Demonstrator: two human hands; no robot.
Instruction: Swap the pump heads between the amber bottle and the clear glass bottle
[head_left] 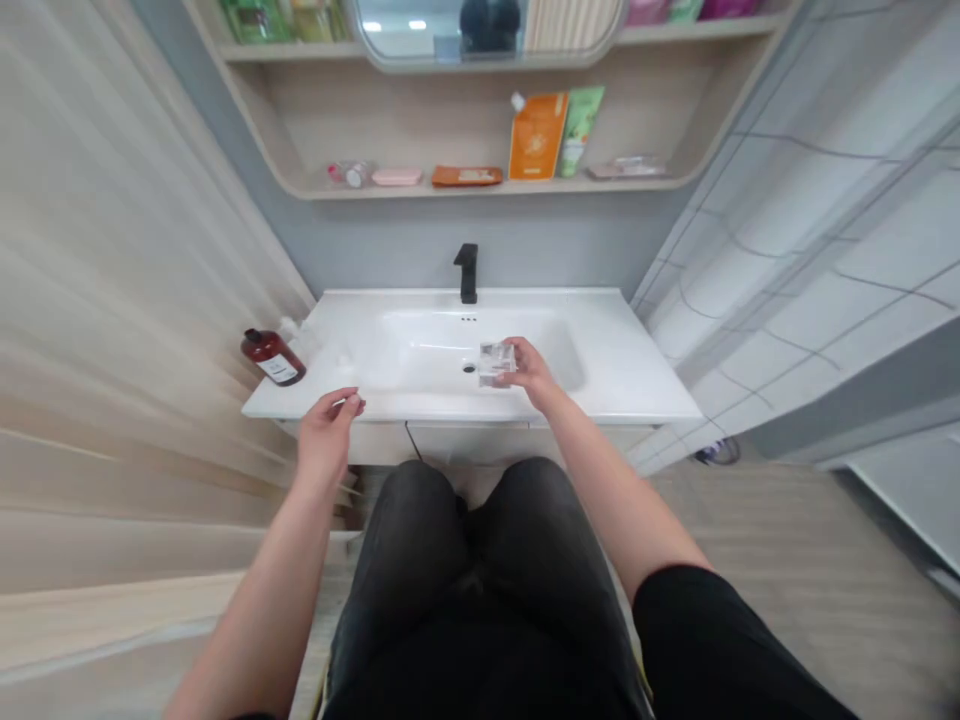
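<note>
My right hand (531, 372) grips a small clear box-like container (493, 364), see-through and apparently with divided sides, above the white sink basin (562, 355). Its contents, if any, are too blurred to make out. Over the counter's front edge on the left, my left hand (327, 428) is closed in a pinch, thumb against fingers. A thin, small bit shows at the fingertips, too small to name. Left of that hand stands a dark red-brown bottle (274, 358) with a white label and black cap, leaning in the view.
Behind the basin rises a black faucet (468, 272). The shelf (420, 192) above holds an orange pouch (537, 138), a green tube (580, 130), an orange packet (466, 177) and a pink case (397, 177). A beige curtain (135, 300) hangs at left; white tiles (847, 200) are at right.
</note>
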